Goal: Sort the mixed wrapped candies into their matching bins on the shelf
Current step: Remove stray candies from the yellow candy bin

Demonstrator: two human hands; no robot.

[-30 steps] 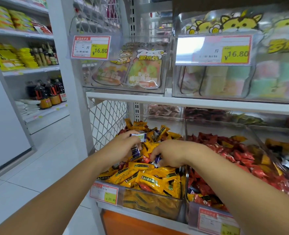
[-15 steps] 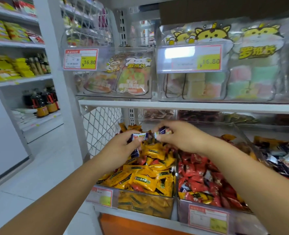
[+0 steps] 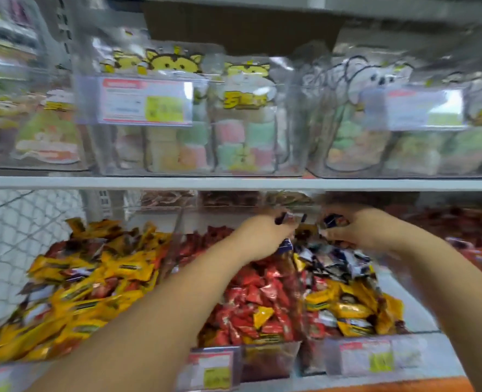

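L hand (image 3: 265, 236) is curled round a small bunch of blue-and-white candies (image 3: 289, 217): one sticks out above my fingers, another hangs below the palm. R hand (image 3: 367, 230) is just beside it w/ a narrow gap between, thumb and fingertips pinching one dark blue candy (image 3: 331, 220). Both hands hang above the back of the third bin (image 3: 310, 360), over a heap of blue-and-white wrappers (image 3: 336, 258) of the same sort. Nearer the front that bin is mixed: yellow candies (image 3: 347, 306) w/ some red ones among them.

Next to the L, the middle bin (image 3: 270, 360) holds mostly red candies (image 3: 251, 295), plus at least one yellow piece (image 3: 262, 314) on top; my L forearm crosses over it. The far-L bin (image 3: 177, 236) has a big yellow pile (image 3: 92, 278) w/ a few red and dark ones mixed in. Further R there's another red heap (image 3: 474, 230), blurred.

Price tags (image 3: 211, 369) sit on the bin fronts; print too smeared to read. The shelf (image 3: 234, 183) above carries clear boxes w/ bags of pastel sweets (image 3: 245, 131), a cartoon animal on the bags, and an upper price tag (image 3: 145, 100) in front. Wire mesh (image 3: 22, 227) closes the L end of the rack. Whole view is motion-blurred, so I can't tell the exact no. of candies in my L hand.
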